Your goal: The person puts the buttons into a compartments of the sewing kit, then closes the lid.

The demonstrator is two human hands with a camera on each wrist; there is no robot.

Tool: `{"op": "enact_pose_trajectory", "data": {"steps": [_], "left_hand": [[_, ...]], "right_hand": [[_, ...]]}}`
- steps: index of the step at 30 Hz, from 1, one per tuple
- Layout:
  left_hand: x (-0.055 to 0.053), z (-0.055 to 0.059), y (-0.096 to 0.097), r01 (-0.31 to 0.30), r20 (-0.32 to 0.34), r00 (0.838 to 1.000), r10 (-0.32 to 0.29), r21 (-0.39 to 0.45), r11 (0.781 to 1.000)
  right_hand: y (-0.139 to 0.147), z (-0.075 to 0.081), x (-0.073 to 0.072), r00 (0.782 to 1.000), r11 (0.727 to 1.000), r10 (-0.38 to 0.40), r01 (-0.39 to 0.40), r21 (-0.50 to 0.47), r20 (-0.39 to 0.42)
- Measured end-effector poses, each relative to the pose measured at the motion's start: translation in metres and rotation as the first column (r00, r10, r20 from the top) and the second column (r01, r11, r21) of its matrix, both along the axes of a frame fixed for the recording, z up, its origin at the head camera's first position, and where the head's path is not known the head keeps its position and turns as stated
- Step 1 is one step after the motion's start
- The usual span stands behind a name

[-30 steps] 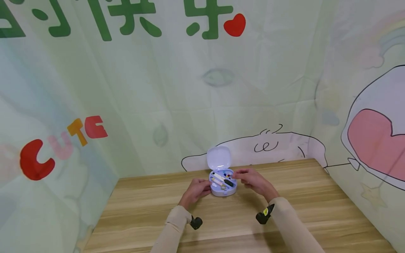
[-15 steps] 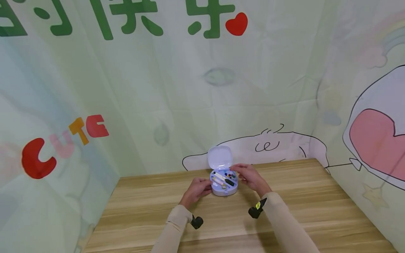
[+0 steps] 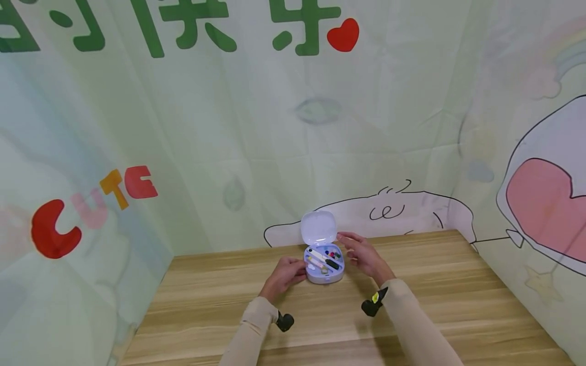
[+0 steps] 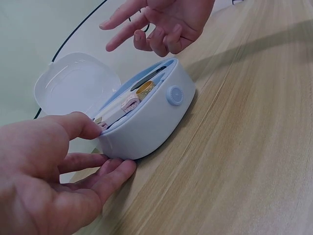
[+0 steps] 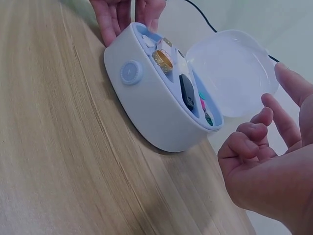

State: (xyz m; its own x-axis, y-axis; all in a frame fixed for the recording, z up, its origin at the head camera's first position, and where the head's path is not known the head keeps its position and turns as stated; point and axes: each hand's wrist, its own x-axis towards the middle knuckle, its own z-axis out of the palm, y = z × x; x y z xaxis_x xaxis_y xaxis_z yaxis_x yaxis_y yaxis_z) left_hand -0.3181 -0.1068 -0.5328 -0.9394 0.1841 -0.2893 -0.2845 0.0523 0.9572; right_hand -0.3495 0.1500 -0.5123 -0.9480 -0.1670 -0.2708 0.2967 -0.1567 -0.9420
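A white sewing box (image 3: 324, 277) with a pale blue inside stands on the table, its lid (image 3: 318, 227) raised at the back. My left hand (image 3: 285, 276) holds the box's left side, thumb on the rim and fingers against the wall. Within lie a gold thimble (image 5: 163, 61), a pinkish rolled strip (image 4: 130, 103), a long white piece, a black-ended tool (image 5: 187, 91) and small coloured bits (image 3: 331, 253). My right hand (image 3: 363, 255) hovers by the box's right back corner, near the lid. Its index finger is extended, the other fingers partly bent, and nothing shows in it.
The wooden table (image 3: 220, 305) runs up to a printed cloth backdrop (image 3: 256, 127) behind the box. A round blue clasp (image 4: 175, 95) sits on the box's front. Black cameras (image 3: 285, 321) are strapped at both wrists.
My right hand has moved from over the box's right part back towards the lid hinge, then slightly outward beside the lid. My left hand stays on the box.
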Motion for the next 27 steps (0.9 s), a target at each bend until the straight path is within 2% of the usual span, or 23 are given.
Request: {"op": "enact_pose_trajectory", "data": {"steps": [10, 19, 27], "left_hand": [[0.001, -0.001, 0.0, -0.006, -0.004, 1.0, 0.006, 0.009, 1.0], [0.002, 0.001, 0.001, -0.013, -0.001, 1.0, 0.013, 0.001, 1.0], [0.003, 0.002, 0.0, -0.013, -0.002, 1.0, 0.013, 0.0, 1.0]], "right_hand": [[-0.004, -0.001, -0.005, 1.0, 0.999, -0.013, 0.013, -0.051, 0.002], [-0.007, 0.004, -0.019, 1.0, 0.996, 0.0, 0.002, -0.088, 0.025], [-0.011, 0.004, -0.028, 0.998, 0.998, 0.035, -0.031, -0.062, 0.053]]}}
